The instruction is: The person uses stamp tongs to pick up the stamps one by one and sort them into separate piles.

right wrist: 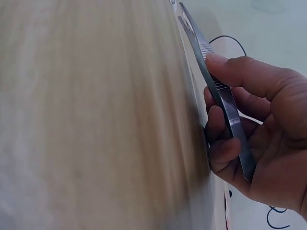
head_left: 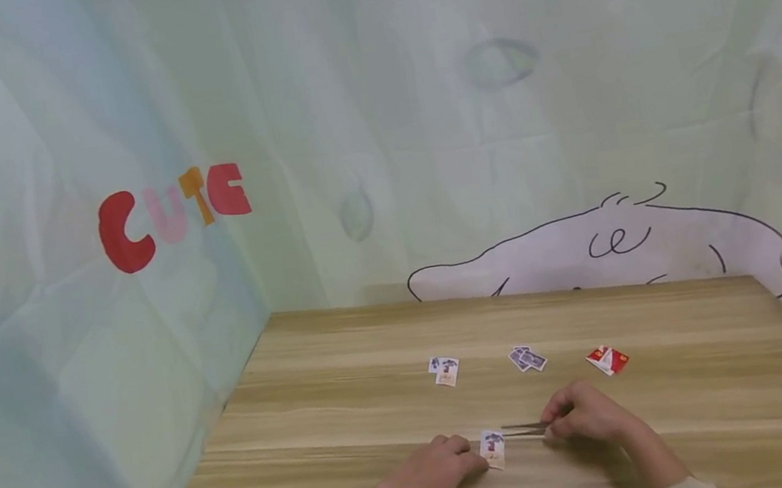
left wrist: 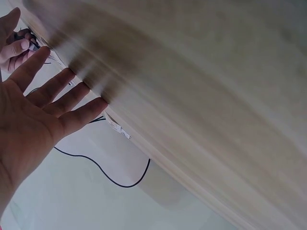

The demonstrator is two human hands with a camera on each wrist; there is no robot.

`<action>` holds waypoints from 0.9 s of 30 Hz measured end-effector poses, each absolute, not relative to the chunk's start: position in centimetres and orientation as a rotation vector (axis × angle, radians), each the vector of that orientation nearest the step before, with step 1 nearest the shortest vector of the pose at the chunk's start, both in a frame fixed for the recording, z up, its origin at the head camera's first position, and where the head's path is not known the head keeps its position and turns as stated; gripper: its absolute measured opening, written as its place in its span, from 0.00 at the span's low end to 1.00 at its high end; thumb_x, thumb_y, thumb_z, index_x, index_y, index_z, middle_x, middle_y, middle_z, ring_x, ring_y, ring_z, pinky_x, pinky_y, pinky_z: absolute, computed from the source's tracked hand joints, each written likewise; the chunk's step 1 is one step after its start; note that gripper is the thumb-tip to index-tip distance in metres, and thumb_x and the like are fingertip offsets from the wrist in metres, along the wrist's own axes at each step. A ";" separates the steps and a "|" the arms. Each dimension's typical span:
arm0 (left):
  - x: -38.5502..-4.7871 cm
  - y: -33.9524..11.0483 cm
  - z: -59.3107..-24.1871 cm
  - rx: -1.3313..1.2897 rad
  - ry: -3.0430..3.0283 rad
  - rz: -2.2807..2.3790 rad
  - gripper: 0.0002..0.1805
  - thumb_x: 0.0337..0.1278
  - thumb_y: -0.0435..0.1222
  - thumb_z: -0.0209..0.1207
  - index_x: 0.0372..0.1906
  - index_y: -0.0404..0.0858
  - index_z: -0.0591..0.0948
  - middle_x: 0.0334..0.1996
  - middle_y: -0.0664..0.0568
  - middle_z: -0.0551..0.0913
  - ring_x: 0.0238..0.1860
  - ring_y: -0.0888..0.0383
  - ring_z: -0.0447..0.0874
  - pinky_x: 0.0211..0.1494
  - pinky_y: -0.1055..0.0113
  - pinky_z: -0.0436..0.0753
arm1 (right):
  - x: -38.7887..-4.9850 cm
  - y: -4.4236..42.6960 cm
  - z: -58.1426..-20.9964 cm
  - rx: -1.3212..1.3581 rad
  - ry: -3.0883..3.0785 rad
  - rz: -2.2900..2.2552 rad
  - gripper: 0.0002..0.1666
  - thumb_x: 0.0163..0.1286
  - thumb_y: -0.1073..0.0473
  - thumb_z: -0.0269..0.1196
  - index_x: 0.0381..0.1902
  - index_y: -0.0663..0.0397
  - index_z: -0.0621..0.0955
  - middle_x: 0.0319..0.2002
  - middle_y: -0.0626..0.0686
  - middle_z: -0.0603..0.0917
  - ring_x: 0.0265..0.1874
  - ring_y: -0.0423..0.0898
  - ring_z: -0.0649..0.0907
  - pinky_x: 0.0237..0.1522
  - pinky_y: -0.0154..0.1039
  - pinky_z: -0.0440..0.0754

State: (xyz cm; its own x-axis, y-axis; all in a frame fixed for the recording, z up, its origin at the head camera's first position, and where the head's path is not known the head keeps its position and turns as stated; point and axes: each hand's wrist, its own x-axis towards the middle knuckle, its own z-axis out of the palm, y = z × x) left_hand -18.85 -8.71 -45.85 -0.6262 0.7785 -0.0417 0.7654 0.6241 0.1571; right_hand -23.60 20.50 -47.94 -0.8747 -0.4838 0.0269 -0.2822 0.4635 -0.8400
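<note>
In the head view a small printed card (head_left: 493, 448) lies flat on the wooden table between the two hands. My right hand (head_left: 593, 416) pinches metal tweezers (head_left: 523, 431), whose tips point left and reach the card's right edge. The right wrist view shows the tweezers (right wrist: 224, 98) between thumb and fingers, with the tips slightly apart. My left hand (head_left: 430, 481) rests on the table beside the card, a fingertip at its lower left edge. Its fingers (left wrist: 55, 93) are spread and extended in the left wrist view.
Farther back on the table (head_left: 349, 368) lie a pair of printed cards (head_left: 446, 371), a few grey-blue cards (head_left: 528, 358) and some red and white cards (head_left: 608, 360). Printed cloth walls (head_left: 363, 155) stand behind and to the left.
</note>
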 end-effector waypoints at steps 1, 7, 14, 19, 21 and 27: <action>-18.8 -8.7 -45.8 1.307 2.736 0.191 0.33 0.39 0.54 0.66 0.56 0.49 0.77 0.52 0.54 0.73 0.49 0.60 0.71 0.50 0.69 0.73 | -23.6 20.4 -47.9 -0.661 2.498 -1.367 0.11 0.49 0.64 0.69 0.30 0.66 0.83 0.26 0.50 0.82 0.25 0.41 0.77 0.29 0.33 0.76; -18.8 -8.7 -45.7 1.295 2.740 0.209 0.33 0.38 0.54 0.66 0.55 0.48 0.77 0.52 0.55 0.73 0.49 0.60 0.71 0.49 0.70 0.73 | -23.7 20.2 -47.8 -0.655 2.488 -1.358 0.11 0.49 0.64 0.69 0.30 0.65 0.83 0.26 0.50 0.82 0.26 0.43 0.77 0.29 0.34 0.75; -18.7 -8.7 -45.7 1.300 2.743 0.197 0.33 0.38 0.54 0.67 0.55 0.49 0.77 0.51 0.55 0.74 0.48 0.60 0.71 0.48 0.70 0.74 | -23.7 20.1 -47.9 -0.632 2.461 -1.371 0.11 0.48 0.65 0.69 0.30 0.65 0.83 0.26 0.51 0.82 0.27 0.45 0.76 0.29 0.35 0.74; -18.6 -8.6 -45.7 1.304 2.749 0.188 0.33 0.38 0.54 0.67 0.55 0.48 0.77 0.51 0.55 0.74 0.48 0.60 0.71 0.48 0.70 0.74 | -23.5 20.0 -47.8 -0.632 2.449 -1.396 0.11 0.48 0.66 0.69 0.31 0.66 0.83 0.26 0.51 0.82 0.26 0.45 0.77 0.29 0.35 0.75; -18.6 -8.6 -45.7 1.293 2.748 0.188 0.33 0.38 0.54 0.67 0.55 0.48 0.77 0.51 0.55 0.74 0.48 0.60 0.71 0.48 0.70 0.74 | -23.4 20.0 -47.8 -0.636 2.442 -1.407 0.11 0.48 0.66 0.69 0.31 0.66 0.82 0.26 0.51 0.82 0.26 0.44 0.77 0.29 0.35 0.75; -18.5 -8.4 -45.5 1.246 2.743 0.199 0.33 0.38 0.53 0.67 0.56 0.48 0.77 0.52 0.55 0.73 0.50 0.60 0.71 0.50 0.69 0.73 | -23.5 19.9 -47.8 -0.648 2.445 -1.402 0.11 0.48 0.66 0.69 0.30 0.68 0.82 0.25 0.52 0.82 0.24 0.43 0.76 0.26 0.33 0.75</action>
